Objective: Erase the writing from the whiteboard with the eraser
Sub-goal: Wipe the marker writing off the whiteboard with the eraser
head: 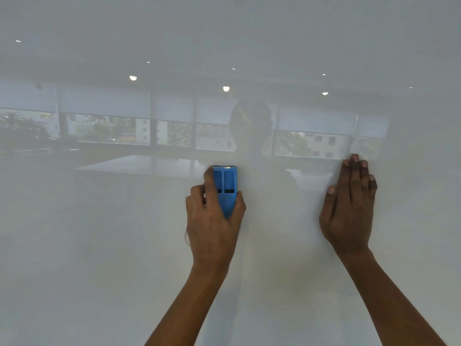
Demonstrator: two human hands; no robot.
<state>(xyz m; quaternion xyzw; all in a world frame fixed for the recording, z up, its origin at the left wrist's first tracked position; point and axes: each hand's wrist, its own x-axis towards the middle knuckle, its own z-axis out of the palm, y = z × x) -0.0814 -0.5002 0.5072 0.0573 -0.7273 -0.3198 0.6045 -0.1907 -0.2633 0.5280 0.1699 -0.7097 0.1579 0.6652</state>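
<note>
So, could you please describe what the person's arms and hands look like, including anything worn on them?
Both forearms are bare as far as the frame shows: no sleeves, no gloves. The left hand and right hand carry no visible rings, watch or bracelet. Fingernails on the right hand are short and unpainted. No markings show on either arm.

The eraser (225, 191) is showing bright blue with two small black slots on its back and a black strip along its far edge. The whiteboard (99, 245) is showing plain pale grey-white, glossy, with no pattern.
</note>
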